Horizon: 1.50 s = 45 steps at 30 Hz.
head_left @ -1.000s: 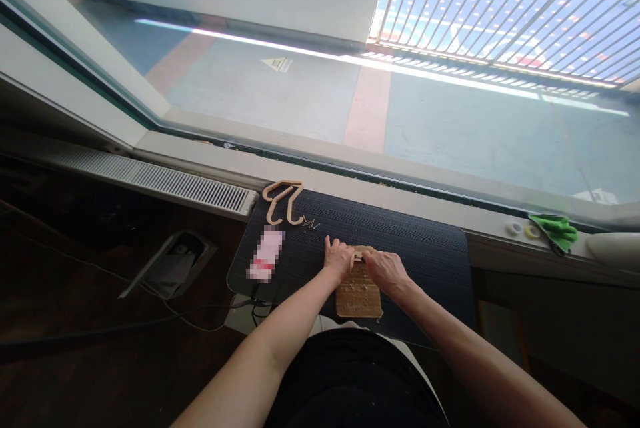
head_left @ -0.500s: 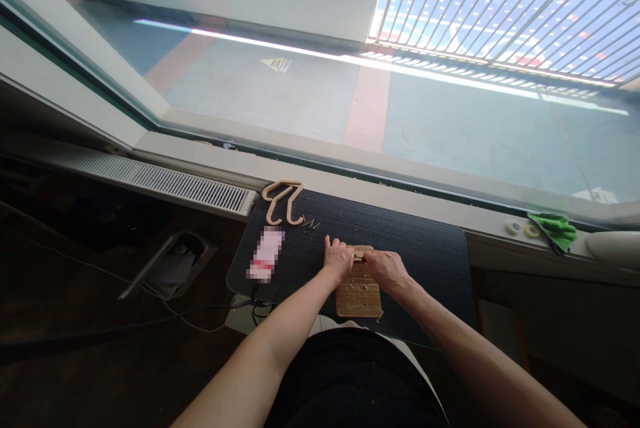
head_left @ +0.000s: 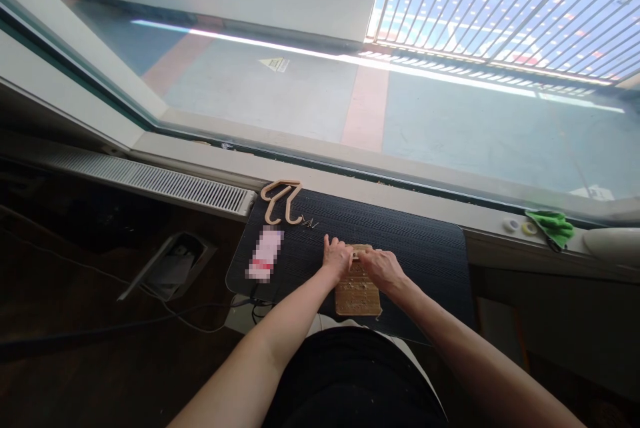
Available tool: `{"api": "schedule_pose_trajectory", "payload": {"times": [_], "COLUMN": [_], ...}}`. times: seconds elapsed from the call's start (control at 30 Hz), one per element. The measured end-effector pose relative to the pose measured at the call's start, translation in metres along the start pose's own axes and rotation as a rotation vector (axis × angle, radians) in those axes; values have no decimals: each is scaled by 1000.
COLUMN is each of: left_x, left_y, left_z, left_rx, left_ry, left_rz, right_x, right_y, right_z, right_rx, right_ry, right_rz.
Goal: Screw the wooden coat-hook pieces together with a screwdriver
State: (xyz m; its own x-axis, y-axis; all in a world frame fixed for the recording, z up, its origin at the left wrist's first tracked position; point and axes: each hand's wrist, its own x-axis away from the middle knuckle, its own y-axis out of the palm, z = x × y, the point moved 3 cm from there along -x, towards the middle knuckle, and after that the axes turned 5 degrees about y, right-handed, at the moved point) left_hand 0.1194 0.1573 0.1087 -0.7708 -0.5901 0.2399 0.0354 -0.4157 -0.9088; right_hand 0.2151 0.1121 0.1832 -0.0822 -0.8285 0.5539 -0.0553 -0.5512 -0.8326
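A small wooden board (head_left: 357,295) with cut-out pieces lies on a dark ribbed mat (head_left: 425,248) in front of me. My left hand (head_left: 337,259) rests on the board's far left corner, fingers curled down onto it. My right hand (head_left: 381,268) sits at the board's far edge, its fingers pinched on a small wooden piece there. What exactly the pinch holds is too small to make out.
Two curved wooden hook shapes (head_left: 280,200) and some tiny loose parts (head_left: 310,222) lie at the mat's far left. A pink-white blurred item (head_left: 265,254) lies on its left side. A green cloth (head_left: 551,225) and tape rolls (head_left: 515,225) sit on the window sill.
Both hands stay on the board; the view has shifted very slightly and my right hand has edged left toward the left hand.
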Motion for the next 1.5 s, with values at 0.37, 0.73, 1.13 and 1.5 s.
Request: {"api": "schedule_pose_trajectory", "payload": {"times": [0.37,0.73,1.13,1.5], "left_x": [0,-2,0,0], "left_y": [1,2,2,1], "left_z": [-1,0,-1,0], "left_rx": [-2,0,3,3], "left_ry": [8,19,13,3], "left_rz": [9,2,6,15], "right_x": [0,-4,-1,-6], "right_y": [1,6,0,3], "right_z": [0,4,-1,4], "right_rx": [11,-7,4,-15], "right_ry": [9,-1,-9,20], "right_rz": [36,33,43,22]}}
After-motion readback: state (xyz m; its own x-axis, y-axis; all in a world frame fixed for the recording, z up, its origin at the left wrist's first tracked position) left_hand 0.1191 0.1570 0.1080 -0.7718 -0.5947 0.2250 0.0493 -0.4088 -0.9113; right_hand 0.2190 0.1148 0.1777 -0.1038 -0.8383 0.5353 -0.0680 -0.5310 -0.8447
